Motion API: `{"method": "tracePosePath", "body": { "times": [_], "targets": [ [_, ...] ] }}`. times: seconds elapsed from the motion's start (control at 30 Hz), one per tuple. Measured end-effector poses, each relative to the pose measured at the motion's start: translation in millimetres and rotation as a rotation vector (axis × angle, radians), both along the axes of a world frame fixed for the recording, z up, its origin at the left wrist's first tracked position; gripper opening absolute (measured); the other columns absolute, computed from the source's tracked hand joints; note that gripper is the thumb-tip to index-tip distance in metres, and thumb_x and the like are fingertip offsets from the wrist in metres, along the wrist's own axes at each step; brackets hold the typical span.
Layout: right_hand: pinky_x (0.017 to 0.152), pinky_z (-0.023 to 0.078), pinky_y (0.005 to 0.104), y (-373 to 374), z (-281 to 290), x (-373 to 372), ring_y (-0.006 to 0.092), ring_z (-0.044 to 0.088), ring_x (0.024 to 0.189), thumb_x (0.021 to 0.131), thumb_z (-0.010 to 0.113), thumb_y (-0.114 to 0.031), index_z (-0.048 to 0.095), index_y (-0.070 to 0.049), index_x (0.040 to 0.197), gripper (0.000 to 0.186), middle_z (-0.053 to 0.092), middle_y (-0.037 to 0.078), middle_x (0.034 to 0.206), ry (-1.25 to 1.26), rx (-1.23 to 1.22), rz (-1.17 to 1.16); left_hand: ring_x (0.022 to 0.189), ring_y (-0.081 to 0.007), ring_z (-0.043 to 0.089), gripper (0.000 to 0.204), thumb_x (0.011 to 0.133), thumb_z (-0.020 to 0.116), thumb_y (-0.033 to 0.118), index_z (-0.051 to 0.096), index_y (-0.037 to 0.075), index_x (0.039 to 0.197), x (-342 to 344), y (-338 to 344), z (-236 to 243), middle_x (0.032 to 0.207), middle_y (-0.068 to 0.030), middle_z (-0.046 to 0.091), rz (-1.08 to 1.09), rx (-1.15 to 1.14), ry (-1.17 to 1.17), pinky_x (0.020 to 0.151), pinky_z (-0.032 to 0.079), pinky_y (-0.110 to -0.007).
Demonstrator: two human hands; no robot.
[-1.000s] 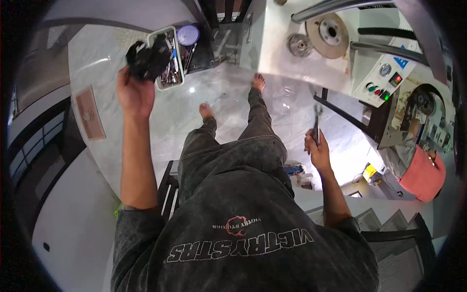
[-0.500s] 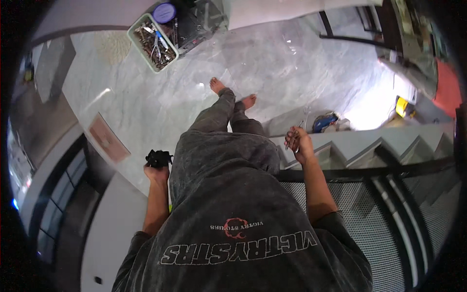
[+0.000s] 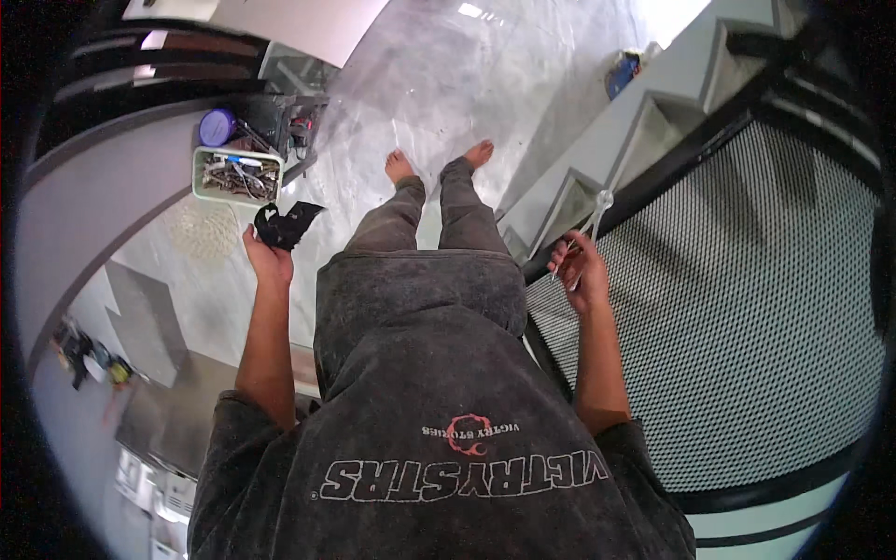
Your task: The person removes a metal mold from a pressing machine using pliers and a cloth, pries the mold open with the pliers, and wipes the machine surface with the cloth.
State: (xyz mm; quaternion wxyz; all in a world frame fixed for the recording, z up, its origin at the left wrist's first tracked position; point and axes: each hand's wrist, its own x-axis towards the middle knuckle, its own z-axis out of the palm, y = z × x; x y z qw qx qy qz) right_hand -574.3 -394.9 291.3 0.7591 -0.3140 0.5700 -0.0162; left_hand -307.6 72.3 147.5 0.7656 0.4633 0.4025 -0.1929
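My left hand (image 3: 269,261) is closed around a crumpled black item (image 3: 289,226), limp like cloth or a bag; its kind is unclear. Below and left of my knees, it is near a pale green plastic bin (image 3: 196,177) full of loose metal tools (image 3: 238,175). A blue-and-white handled tool lies on top of that pile. On the other side, my right hand (image 3: 582,276) grips a slim silver wrench (image 3: 597,217) with a round end pointing up and away. Another thin shiny piece shows between the fingers, too small to name.
Zigzag stair edges (image 3: 644,140) and a black-framed mesh panel (image 3: 728,308) run along my right. A purple-lidded tub (image 3: 217,127) stands behind the bin, beside dark equipment (image 3: 299,121). Farther off, a blue object (image 3: 623,75) rests on the marbled floor (image 3: 448,75) by the stairs.
My body has turned to the left, so the bin now lies close to my left hand and the mesh panel fills more of the right. My feet have stepped apart. Both hands keep their holds.
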Motion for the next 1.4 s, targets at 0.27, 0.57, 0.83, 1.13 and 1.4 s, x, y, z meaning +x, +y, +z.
{"method": "tracePosePath", "body": {
  "times": [0.27,0.57,0.83,1.13,1.4],
  "targets": [
    [0.055,0.051,0.0356,115.3,-50.3,-114.0,0.0182,0.055,0.062,0.091,0.058,-0.024,0.051,-0.006,0.102,0.022,0.054,0.005,0.075,0.187,0.045,-0.085,0.076,-0.0178,0.066,0.040,0.096,0.050,0.040,0.065,0.002,0.098,-12.1,-45.5,47.2,0.090,-0.0079,0.068,-0.405,0.346,-0.074,0.072,0.052,-0.032],
    [0.057,0.046,0.0291,190.6,-74.9,-127.1,0.0144,0.052,0.067,0.085,0.057,-0.017,0.054,0.000,0.113,0.033,0.053,0.004,0.076,0.127,-0.267,0.419,0.060,-0.0195,0.056,0.029,0.090,0.059,0.037,0.056,0.010,0.083,-124.7,1.9,55.6,0.071,-0.0029,0.053,-0.532,0.303,-0.157,0.059,0.048,-0.034],
    [0.049,0.039,0.0299,264.6,-84.9,-225.5,0.0130,0.047,0.056,0.087,0.058,-0.025,0.055,-0.004,0.107,0.030,0.050,0.003,0.069,0.201,-0.353,0.371,0.057,-0.0176,0.053,0.033,0.089,0.059,0.039,0.054,0.010,0.075,-168.0,55.8,96.9,0.065,-0.0039,0.053,-0.512,0.250,-0.120,0.055,0.043,-0.033],
    [0.044,0.036,0.0270,292.0,-66.8,-223.7,0.0083,0.039,0.051,0.087,0.056,-0.021,0.048,-0.010,0.094,0.015,0.044,-0.002,0.067,0.187,-0.215,0.146,0.090,-0.0287,0.061,0.035,0.087,0.043,0.025,0.057,0.000,0.108,-160.2,94.8,96.7,0.095,-0.0138,0.064,-0.581,-0.082,-0.177,0.081,0.050,-0.043],
    [0.066,0.049,0.0353,315.5,-81.4,-155.5,0.0189,0.061,0.076,0.083,0.060,-0.025,0.054,-0.005,0.104,0.030,0.061,0.009,0.080,0.182,-0.376,0.393,0.076,-0.0215,0.053,0.022,0.084,0.051,0.021,0.058,0.001,0.091,-142.6,167.9,70.9,0.081,-0.0092,0.057,-0.812,0.392,-0.308,0.072,0.044,-0.035]
  ]
}}
